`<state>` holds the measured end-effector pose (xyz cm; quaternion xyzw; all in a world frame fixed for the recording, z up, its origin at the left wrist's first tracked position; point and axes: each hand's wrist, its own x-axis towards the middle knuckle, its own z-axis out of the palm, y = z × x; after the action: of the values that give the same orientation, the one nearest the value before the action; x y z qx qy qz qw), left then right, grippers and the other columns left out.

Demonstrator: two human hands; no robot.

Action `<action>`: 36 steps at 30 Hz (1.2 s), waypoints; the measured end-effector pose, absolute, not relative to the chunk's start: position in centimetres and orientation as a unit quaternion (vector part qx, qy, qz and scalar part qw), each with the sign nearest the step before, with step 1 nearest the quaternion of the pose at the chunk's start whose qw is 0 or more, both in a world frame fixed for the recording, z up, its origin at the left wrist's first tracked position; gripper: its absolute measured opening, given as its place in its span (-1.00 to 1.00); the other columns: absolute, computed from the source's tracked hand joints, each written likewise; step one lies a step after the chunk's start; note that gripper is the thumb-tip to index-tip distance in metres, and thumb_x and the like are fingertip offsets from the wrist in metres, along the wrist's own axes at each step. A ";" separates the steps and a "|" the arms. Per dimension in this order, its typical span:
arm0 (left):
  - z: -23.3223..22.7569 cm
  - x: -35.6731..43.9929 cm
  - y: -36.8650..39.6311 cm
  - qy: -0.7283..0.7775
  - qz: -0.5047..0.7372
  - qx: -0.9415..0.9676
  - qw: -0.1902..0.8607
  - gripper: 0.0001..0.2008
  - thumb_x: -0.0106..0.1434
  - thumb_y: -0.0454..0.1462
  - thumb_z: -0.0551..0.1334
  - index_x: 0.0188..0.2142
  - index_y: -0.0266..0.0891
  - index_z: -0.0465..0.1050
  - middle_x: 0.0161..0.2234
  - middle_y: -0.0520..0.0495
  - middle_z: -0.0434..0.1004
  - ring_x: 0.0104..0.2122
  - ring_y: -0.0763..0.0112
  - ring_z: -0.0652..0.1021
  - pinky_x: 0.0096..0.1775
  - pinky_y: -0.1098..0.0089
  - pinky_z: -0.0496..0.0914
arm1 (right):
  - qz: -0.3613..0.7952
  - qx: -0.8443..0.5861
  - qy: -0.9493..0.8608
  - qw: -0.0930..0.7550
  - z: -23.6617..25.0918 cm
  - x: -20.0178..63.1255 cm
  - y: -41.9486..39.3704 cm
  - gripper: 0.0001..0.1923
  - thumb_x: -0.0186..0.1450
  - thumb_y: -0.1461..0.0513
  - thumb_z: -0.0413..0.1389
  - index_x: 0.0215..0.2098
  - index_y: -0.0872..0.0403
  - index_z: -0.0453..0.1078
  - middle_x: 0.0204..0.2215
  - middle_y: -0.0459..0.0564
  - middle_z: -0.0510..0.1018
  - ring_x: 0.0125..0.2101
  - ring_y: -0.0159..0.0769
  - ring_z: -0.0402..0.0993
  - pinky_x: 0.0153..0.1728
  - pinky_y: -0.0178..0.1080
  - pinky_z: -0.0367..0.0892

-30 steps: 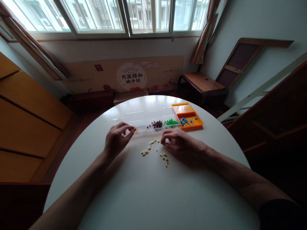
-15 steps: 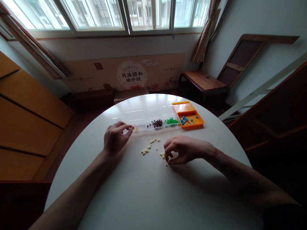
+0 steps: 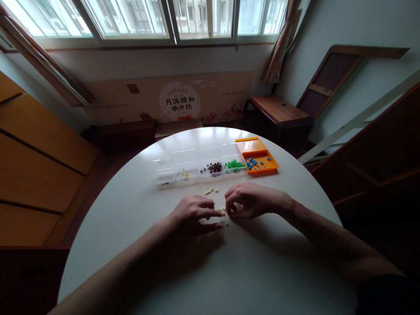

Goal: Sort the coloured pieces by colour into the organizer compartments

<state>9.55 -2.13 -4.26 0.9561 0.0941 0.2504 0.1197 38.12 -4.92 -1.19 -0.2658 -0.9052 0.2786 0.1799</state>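
My left hand [image 3: 197, 213] is low over the white table, thumb and fingers apart, its fingertips beside a small cluster of pale yellow building pieces [image 3: 222, 211]. Across from it my right hand [image 3: 246, 201] has thumb and forefinger curled together at the same cluster; whatever is between those fingertips is too small to make out. More pale pieces [image 3: 207, 192] lie just behind the hands, and one single piece [image 3: 227, 225] lies in front. My left hand hides part of the table where other pale pieces lay.
Behind the hands, clear lidded boxes [image 3: 187, 178] stand in a row, lids open. They hold a few yellow pieces [image 3: 185, 174], dark brown pieces [image 3: 215, 167] and green pieces [image 3: 234, 165]. An orange box [image 3: 271, 165] with blue pieces [image 3: 252, 164] ends the row. The round table [image 3: 183, 280] has a curved edge.
My left hand has come from the yellow-piece box toward me and right, to the pale pieces, its fingers spreading. My right hand has shifted only slightly.
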 end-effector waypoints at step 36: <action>-3.6 3.8 3.4 0.487 0.350 0.800 -0.022 -0.81 0.53 -0.17 0.32 -0.04 -0.10 0.75 -0.22 -0.01 0.67 -0.37 0.40 0.54 -0.31 0.39 0.34 | 0.177 -0.328 -0.842 0.391 -5.3 36.9 -3.4 -0.92 0.47 0.34 0.24 -0.13 0.02 0.51 -0.21 -0.05 0.65 -0.37 -0.38 0.48 -0.31 -0.30 0.43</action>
<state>3.83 3.44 -3.57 0.7999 0.4868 0.3503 -0.0220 36.93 -3.43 -5.26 -0.3277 -0.8416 0.1773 0.3911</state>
